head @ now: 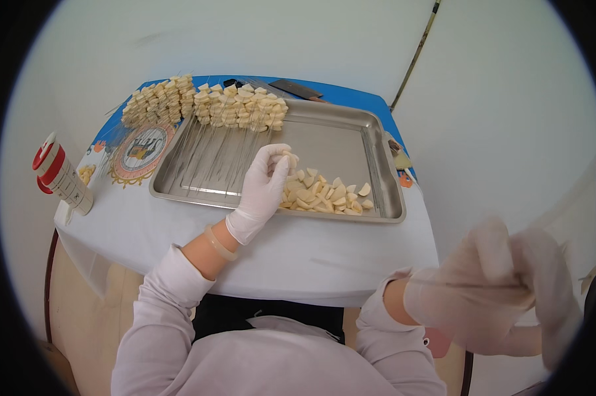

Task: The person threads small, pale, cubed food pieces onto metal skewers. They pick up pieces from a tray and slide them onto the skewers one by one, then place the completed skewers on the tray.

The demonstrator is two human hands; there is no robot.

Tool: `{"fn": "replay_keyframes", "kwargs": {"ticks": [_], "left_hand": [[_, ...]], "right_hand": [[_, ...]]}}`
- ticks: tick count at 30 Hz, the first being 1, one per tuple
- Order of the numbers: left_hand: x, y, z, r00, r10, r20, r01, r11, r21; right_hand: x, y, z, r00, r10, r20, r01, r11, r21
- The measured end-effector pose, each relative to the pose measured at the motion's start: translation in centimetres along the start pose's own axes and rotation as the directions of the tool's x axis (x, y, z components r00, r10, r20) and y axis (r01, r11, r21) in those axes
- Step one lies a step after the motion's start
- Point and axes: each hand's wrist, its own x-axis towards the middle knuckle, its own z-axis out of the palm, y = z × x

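My left hand (263,185), in a white glove, pinches pale food slices (290,159) between thumb and fingers above the steel tray (327,133). Below it, a heap of loose half-round slices (322,194) lies along the tray's near side. Off the table's right edge is my right hand (461,292), gloved and blurred by motion. A thin skewer (469,284) runs through its grip, trailing leftward as a faint streak. Against this hand is another blurred, pale, glove-like shape (550,282); whose it is, I cannot tell.
Skewered slices (241,106) are stacked at the tray's back left, more (157,101) beside it. Bare skewers (372,168) line the tray's right side. Behind lies a cleaver (296,89). A red-lidded bottle (63,173) stands left. A pole (417,54) leans by the wall.
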Motion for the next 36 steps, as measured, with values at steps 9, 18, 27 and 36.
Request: {"fn": "replay_keyframes", "kwargs": {"ticks": [9,18,27,36], "left_hand": [[-0.4,-0.1,-0.2,0.998,0.029,-0.061,-0.032,0.998,-0.052],[-0.5,-0.6,-0.2,0.996,0.032,-0.087,-0.038,0.997,-0.067],[-0.1,-1.4,-0.7,0.992,0.089,-0.085,-0.093,0.994,-0.049],[0.4,0.9,0.0,0.967,-0.202,-0.158,0.173,0.968,-0.181]], "right_hand": [[-1.3,0.1,2.4,0.986,-0.158,-0.062,0.158,0.987,0.000],[-1.4,0.7,2.8,0.989,-0.142,-0.049,0.143,0.990,0.012],[-1.7,1.1,3.3,0.990,-0.133,-0.053,0.132,0.991,-0.008],[-0.8,1.8,2.3,0.994,-0.019,-0.104,0.014,0.999,-0.049]]}}
